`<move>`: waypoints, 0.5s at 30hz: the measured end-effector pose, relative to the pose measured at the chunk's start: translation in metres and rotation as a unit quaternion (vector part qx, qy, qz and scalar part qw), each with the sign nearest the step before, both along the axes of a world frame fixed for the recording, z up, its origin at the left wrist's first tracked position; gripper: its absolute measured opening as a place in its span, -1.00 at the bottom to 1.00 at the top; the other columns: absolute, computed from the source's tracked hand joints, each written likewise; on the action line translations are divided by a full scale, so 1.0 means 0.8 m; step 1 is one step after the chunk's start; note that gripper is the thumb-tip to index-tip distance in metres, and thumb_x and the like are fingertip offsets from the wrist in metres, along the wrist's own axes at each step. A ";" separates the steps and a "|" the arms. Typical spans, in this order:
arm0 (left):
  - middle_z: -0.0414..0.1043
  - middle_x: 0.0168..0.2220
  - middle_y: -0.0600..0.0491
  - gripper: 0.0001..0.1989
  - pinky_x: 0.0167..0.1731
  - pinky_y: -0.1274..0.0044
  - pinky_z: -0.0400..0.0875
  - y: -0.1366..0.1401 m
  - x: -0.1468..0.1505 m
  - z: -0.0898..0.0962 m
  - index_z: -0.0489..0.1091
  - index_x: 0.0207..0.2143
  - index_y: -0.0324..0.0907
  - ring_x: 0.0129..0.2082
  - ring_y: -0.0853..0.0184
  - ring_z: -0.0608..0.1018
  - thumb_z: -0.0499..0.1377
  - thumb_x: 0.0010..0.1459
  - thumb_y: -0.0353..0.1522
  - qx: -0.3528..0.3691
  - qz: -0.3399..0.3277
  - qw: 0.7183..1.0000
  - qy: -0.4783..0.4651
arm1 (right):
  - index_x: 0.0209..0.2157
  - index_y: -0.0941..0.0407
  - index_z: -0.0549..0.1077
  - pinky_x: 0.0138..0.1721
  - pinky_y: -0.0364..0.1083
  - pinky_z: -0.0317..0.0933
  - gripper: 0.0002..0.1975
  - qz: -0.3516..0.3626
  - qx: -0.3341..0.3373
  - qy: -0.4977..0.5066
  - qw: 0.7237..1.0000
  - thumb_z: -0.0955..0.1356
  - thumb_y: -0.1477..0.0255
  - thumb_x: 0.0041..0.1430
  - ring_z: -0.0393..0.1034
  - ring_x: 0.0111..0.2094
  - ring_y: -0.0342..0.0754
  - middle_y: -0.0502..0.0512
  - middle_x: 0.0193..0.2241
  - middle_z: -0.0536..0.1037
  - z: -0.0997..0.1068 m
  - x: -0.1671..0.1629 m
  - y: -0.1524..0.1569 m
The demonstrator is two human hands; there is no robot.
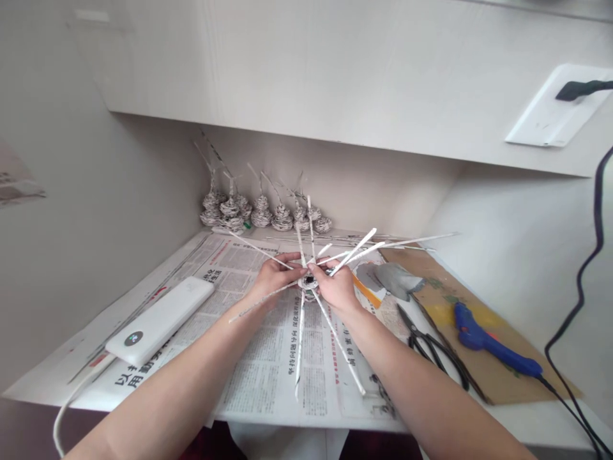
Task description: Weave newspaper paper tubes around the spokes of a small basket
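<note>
Between my two hands is a small round weave of rolled newspaper strips (309, 281), with a dark hole in its middle. Long paper strips stick out from it on all sides like spokes. My left hand (278, 275) grips its left edge, thumb on top and fingers curled behind. From the right, my right hand (339, 284) pinches the weave and the base of some strips, its thumb close to the hole. The underside of the weave and several fingertips are hidden.
Newspaper (258, 358) covers the tabletop. A white power bank (160, 319) with a cable lies left. Scissors (431, 345), a blue glue gun (495, 342) and cardboard (522, 377) are at right. Several woven gourd shapes (261, 213) stand at the back, beneath an overhanging panel (306, 76).
</note>
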State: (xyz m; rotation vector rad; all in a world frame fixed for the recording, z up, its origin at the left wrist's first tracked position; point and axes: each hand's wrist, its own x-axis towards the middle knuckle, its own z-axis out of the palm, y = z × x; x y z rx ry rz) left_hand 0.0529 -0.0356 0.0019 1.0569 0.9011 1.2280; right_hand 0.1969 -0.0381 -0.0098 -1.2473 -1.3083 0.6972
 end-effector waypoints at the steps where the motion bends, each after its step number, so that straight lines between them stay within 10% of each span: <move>1: 0.48 -0.46 0.06 -0.36 -0.52 0.55 0.37 0.002 0.000 -0.002 0.43 -0.14 -0.29 -0.54 0.38 0.49 0.46 -0.34 -0.27 0.009 0.003 1.000 0.001 | -0.45 0.14 0.51 -0.49 -0.13 0.33 -0.77 0.008 -0.003 0.007 1.000 0.41 0.24 -0.04 0.49 -0.49 -0.03 0.07 -0.49 0.59 -0.001 -0.001 0.000; 15: 0.40 -0.60 0.13 -0.77 -0.56 0.60 0.26 0.009 -0.008 -0.011 0.49 -0.48 -0.25 -0.60 0.44 0.40 0.38 -0.14 -0.28 0.109 0.008 0.990 0.084 | -0.40 0.13 0.49 -0.64 -0.11 0.37 -0.76 0.047 -0.042 0.146 0.987 0.46 0.30 -0.14 0.44 -0.59 -0.05 -0.02 -0.55 0.53 0.003 -0.007 -0.002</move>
